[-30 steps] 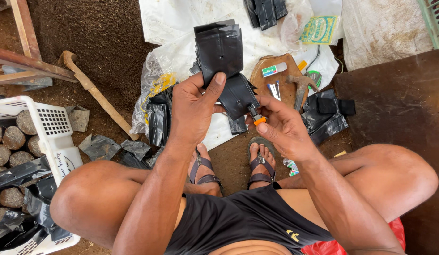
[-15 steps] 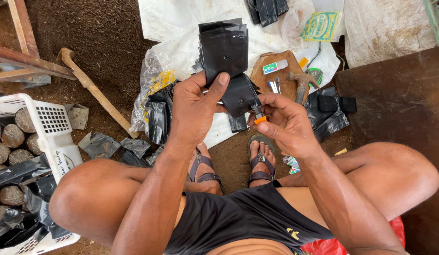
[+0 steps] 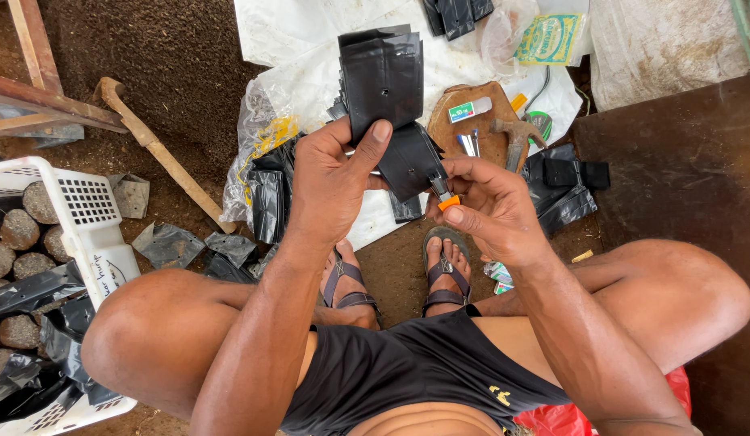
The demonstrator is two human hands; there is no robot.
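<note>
The left hand (image 3: 330,182) holds a stack of black plastic bags (image 3: 383,89) at the centre of the view, above the sandalled feet. The thumb lies across the front of the stack and the remaining fingers close behind it, so the hand is clamped on the bags near their lower third. The right hand (image 3: 492,206) sits at 4 o'clock from the stack, its fingers pinched together on a small orange-handled cutter (image 3: 445,198), whose tip meets the lower corner of the bags; whether a blade is exposed cannot be told from this angle.

Handling: the bags appear thin, light, limp and somewhat slick (a stack will fan or slide if gripped loosely). Hold is best taken flat across the full width, thumb opposed to fingers, close to the working edge.

Orientation: the long axis of the stack runs from 6 to 12 o'clock, the open mouths pointing to 12 o'clock and the folded lower end angling toward 4 o'clock.

Surroundings: a white basket (image 3: 84,210) at 9 o'clock, a wooden handle (image 3: 157,149) at 10 o'clock, a hammer (image 3: 516,137) on a wooden board (image 3: 447,133) at 2 o'clock.
</note>
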